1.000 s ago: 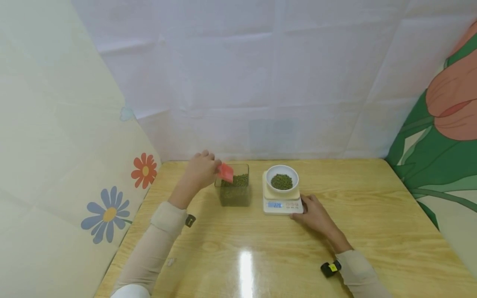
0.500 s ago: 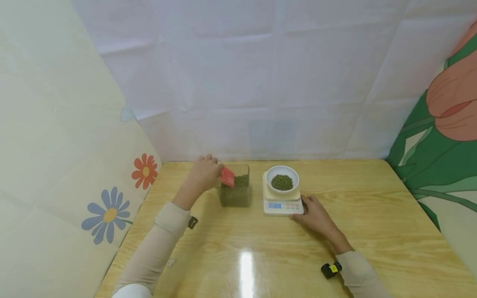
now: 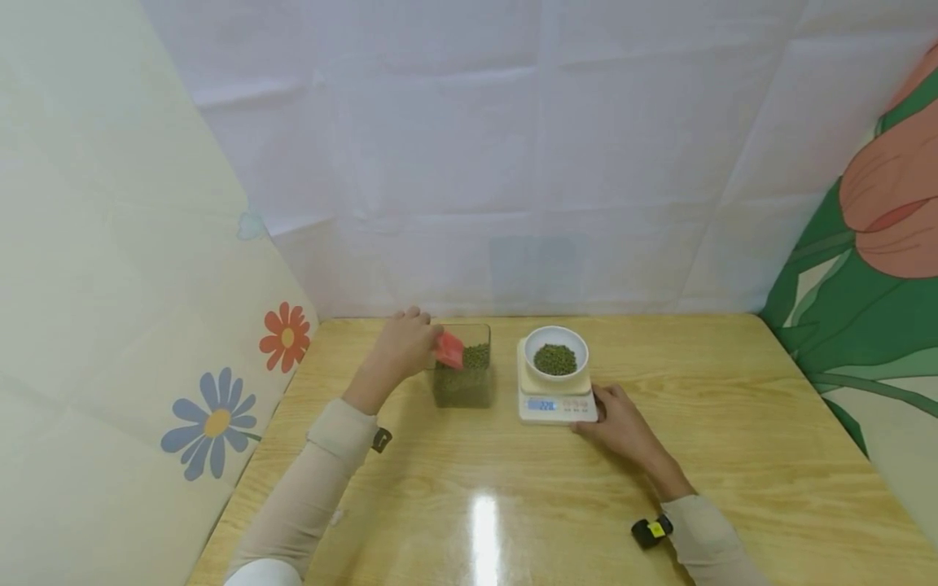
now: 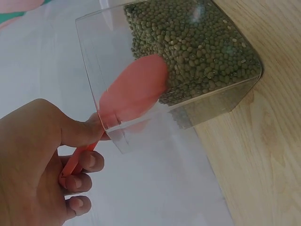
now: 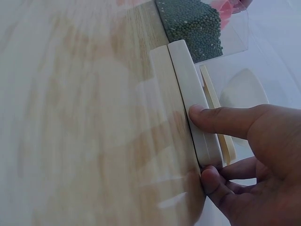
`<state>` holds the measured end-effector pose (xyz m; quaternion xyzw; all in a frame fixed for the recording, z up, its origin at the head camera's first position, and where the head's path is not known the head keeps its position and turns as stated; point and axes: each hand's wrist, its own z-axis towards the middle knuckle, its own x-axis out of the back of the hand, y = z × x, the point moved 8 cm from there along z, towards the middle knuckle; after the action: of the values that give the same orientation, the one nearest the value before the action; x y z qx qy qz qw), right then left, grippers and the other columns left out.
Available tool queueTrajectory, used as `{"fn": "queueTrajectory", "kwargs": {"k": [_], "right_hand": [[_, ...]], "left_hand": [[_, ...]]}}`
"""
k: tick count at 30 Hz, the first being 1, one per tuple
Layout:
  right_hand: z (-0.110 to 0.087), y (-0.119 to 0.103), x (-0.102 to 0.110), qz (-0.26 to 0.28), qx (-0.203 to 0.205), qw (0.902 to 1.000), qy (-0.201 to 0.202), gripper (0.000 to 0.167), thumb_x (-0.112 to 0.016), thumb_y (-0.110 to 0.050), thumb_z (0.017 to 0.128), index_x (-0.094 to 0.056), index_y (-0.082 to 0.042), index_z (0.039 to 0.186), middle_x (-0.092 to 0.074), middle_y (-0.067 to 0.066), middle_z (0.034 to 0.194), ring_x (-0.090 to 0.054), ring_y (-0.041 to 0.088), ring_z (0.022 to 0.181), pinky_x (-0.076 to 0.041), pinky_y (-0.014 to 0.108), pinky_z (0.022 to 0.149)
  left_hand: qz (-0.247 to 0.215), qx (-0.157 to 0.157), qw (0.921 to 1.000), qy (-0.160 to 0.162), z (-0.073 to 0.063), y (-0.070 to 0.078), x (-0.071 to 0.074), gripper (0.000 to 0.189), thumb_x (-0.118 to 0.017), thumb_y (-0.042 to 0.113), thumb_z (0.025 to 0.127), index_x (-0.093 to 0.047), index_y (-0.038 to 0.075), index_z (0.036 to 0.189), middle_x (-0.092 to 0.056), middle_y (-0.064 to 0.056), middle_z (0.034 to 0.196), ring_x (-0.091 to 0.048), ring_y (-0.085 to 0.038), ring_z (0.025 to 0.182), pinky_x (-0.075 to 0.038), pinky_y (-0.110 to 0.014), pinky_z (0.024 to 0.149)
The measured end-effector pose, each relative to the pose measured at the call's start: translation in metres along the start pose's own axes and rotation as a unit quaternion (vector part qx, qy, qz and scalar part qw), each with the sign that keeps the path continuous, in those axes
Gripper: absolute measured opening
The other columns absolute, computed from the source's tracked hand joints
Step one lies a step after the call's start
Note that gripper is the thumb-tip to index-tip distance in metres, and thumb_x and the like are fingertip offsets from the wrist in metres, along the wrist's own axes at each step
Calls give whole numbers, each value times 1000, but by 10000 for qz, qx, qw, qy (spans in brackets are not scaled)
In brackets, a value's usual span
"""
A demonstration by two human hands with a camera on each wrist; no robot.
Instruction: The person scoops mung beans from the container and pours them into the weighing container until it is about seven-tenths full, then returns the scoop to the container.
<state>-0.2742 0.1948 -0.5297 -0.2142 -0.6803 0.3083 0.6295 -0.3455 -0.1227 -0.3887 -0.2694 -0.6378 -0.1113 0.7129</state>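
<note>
Your left grip [image 3: 403, 340] clasps the red scoop [image 4: 136, 87], its smooth rounded head slightly lower in the clear, square-rimmed box [image 3: 463, 394] of small green beans [image 4: 193, 52] than a second ago. Your right grip [image 3: 621, 419] still holds the white scale [image 3: 558, 415] by its corner on the wood-grained bench [image 3: 696, 391], a round bowl [image 3: 554, 335] of beans on top.

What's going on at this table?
A person's left hand holds a red scoop, its head inside a clear box of small green beans. The right hand grips one corner of a kitchen scale. On the scale stands a white bowl with a heap of beans in it; the display is lit.
</note>
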Motion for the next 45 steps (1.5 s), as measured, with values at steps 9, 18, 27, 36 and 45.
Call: {"fn": "queueTrajectory", "kwargs": {"k": [9, 18, 27, 36, 45], "right_hand": [[0, 0, 1, 19, 13, 10000, 31, 90, -88, -29, 88, -44, 14, 153, -56, 29, 129, -59, 34, 110, -53, 55, 99], [0, -1, 0, -27, 47, 10000, 50, 90, -88, -29, 87, -45, 14, 152, -56, 28, 128, -59, 34, 108, -53, 51, 96], [2, 2, -1, -44, 6, 10000, 18, 91, -88, -30, 87, -44, 14, 153, -56, 29, 129, -60, 34, 108, -54, 53, 96], [1, 2, -1, -29, -47, 10000, -25, 92, -88, -31, 87, -43, 14, 154, -55, 31, 133, -61, 38, 111, -54, 58, 99], [0, 1, -1, -4, -55, 10000, -28, 91, -87, -31, 88, -43, 14, 154, -55, 31, 133, -60, 37, 111, -54, 57, 99]], "left_hand": [[-266, -83, 9995, 179, 4, 1, -7, 25, -71, 16, 95, -77, 10, 119, -72, -7, 98, -56, -21, 85, -55, -35, 79], [-451, -149, 9984, 298, 8, 5, -13, 23, -70, 17, 96, -78, 10, 116, -72, -7, 96, -57, -23, 84, -55, -37, 81], [-659, -108, 9973, 295, 10, 4, -17, 20, -68, 15, 97, -77, 9, 113, -69, -8, 95, -55, -23, 84, -54, -38, 79], [-851, -78, 9956, 379, 10, 8, -19, 17, -65, 12, 96, -76, 7, 108, -70, -10, 94, -56, -25, 85, -54, -39, 79], [-886, 7, 9957, 283, 13, 8, -21, 18, -65, 13, 98, -75, 7, 111, -70, -11, 97, -57, -26, 88, -55, -40, 79]]}}
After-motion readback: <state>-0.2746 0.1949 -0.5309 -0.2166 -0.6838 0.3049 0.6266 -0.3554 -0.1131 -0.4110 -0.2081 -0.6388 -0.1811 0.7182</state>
